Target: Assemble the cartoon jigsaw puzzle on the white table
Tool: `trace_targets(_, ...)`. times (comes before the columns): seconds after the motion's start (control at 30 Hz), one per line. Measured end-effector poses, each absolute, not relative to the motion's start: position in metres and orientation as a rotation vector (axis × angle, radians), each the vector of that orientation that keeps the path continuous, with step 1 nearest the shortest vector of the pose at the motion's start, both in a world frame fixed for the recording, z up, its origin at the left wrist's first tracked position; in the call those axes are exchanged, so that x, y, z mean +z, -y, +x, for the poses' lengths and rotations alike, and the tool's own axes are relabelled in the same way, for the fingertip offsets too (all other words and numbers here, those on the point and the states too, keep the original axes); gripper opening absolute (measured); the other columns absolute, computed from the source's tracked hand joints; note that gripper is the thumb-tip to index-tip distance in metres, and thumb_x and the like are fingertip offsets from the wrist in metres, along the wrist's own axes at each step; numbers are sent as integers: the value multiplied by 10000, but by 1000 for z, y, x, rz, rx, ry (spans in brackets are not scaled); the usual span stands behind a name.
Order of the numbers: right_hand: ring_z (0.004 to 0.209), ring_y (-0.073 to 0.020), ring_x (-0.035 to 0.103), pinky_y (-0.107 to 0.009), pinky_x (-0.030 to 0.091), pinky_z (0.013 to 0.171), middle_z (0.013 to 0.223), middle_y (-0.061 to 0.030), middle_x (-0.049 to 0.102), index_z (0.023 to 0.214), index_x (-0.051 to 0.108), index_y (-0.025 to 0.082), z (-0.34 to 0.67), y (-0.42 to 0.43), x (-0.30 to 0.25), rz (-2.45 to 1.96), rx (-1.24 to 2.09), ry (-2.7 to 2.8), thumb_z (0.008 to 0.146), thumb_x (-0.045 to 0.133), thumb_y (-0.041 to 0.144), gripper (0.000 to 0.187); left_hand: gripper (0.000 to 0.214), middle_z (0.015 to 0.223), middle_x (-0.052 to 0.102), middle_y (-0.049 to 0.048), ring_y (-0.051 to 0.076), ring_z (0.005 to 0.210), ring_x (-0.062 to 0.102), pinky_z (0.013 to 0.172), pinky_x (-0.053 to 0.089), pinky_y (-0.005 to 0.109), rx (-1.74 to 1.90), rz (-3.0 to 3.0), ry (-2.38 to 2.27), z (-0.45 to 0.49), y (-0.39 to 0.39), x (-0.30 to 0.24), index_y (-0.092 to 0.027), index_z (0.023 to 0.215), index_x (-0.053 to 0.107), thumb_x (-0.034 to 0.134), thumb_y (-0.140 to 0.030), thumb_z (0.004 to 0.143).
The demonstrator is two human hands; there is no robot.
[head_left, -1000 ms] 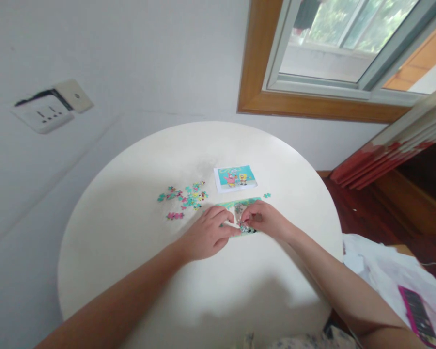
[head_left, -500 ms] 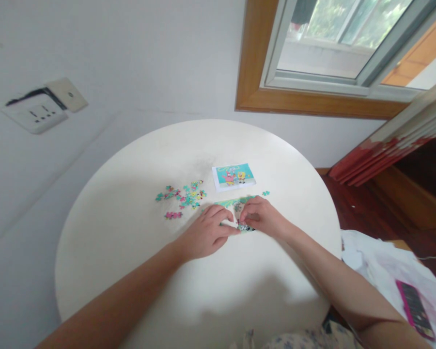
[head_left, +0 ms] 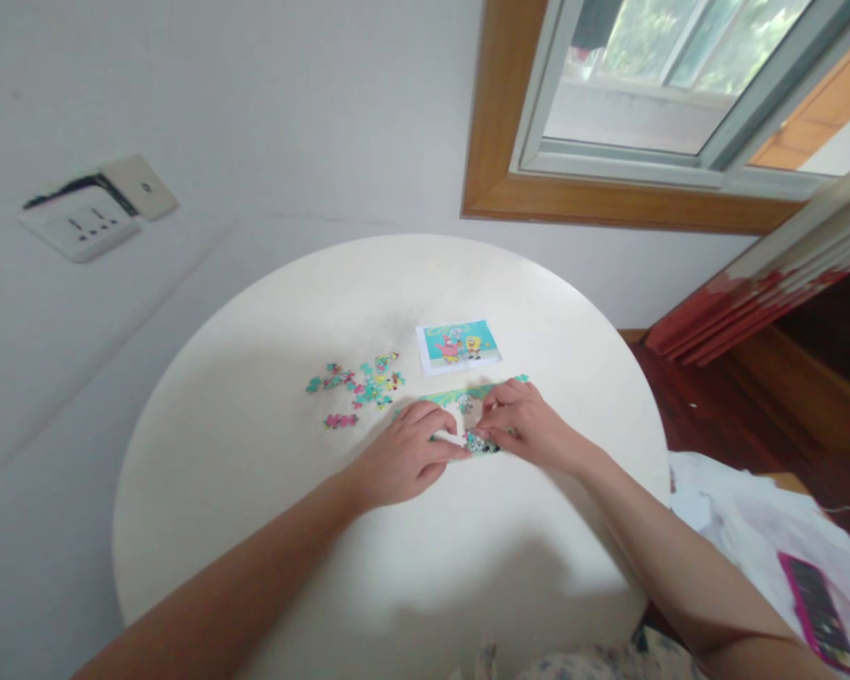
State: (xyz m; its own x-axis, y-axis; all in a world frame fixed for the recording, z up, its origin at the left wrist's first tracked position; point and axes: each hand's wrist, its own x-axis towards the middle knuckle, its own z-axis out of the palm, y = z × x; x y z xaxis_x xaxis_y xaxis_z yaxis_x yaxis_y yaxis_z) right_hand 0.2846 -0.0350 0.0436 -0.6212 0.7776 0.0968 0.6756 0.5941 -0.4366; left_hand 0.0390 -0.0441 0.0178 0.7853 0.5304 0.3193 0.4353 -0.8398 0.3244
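A partly assembled jigsaw puzzle lies on the round white table, with a bare gap in its middle. My left hand rests on the puzzle's left side, fingers spread, thumb and index finger apart around the gap. On the right side, my right hand has its fingertips pinched together low over the puzzle, on what looks like a puzzle piece mostly hidden by the fingers. Just behind the right hand, a loose teal puzzle piece shows. Both hands cover parts of the puzzle.
Loose puzzle pieces lie to the left, with a joined pink strip nearer me. A cartoon picture card lies behind the puzzle. To the right of the table, a pink-edged phone rests on white sheeting.
My right hand has shifted slightly right and partly covers the view of the loose teal piece. My left hand stays in place on the puzzle. The view has moved slightly.
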Motion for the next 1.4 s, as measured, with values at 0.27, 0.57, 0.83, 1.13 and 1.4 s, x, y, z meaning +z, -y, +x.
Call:
trace_targets(0.27, 952, -210, 501, -351, 320, 822, 989, -55, 622, 913, 766, 294, 282, 35, 38, -1161, 460, 2559, 867, 626, 201, 175, 323, 1092, 598, 40, 208, 1067, 505, 975, 381, 391, 604, 2746, -742, 39, 44, 18, -320, 1093, 698, 551, -131, 877)
trace_targets(0.57, 954, -208, 492, -342, 315, 809, 991, -47, 618, 909, 765, 305, 278, 38, 41, -1190, 450, 2576, 853, 630, 167, 201, 312, 1087, 596, 43, 212, 1066, 502, 972, 380, 393, 604, 2747, -745, 39, 44, 18, -313, 1091, 702, 554, -138, 879)
trace_targets(0.83, 930, -210, 504, -352, 311, 794, 959, -57, 634, 893, 757, 282, 276, 39, 38, -1204, 349, 2575, 875, 614, 199, 167, 316, 1119, 595, 43, 208, 1089, 496, 987, 372, 390, 588, 2747, -754, 39, 46, 17, -308, 1100, 697, 556, -131, 879)
trace_targets(1.13, 901, -211, 539, -361, 370, 798, 954, -71, 647, 957, 748, 262, 286, 34, 37, -1140, 368, 2461, 902, 562, 216, 199, 275, 1051, 605, 61, 197, 1017, 511, 950, 397, 373, 673, 2678, -799, 34, 45, 22, -241, 1090, 678, 489, -139, 917)
trace_targets(1.4, 859, -216, 591, -366, 439, 785, 888, -95, 689, 960, 740, 195, 304, 16, 30, -1158, 432, 2304, 939, 506, 251, 242, 238, 1024, 604, 63, 214, 1003, 520, 932, 397, 386, 762, 2746, -1226, -27, 5, 41, -223, 1083, 672, 490, -195, 931)
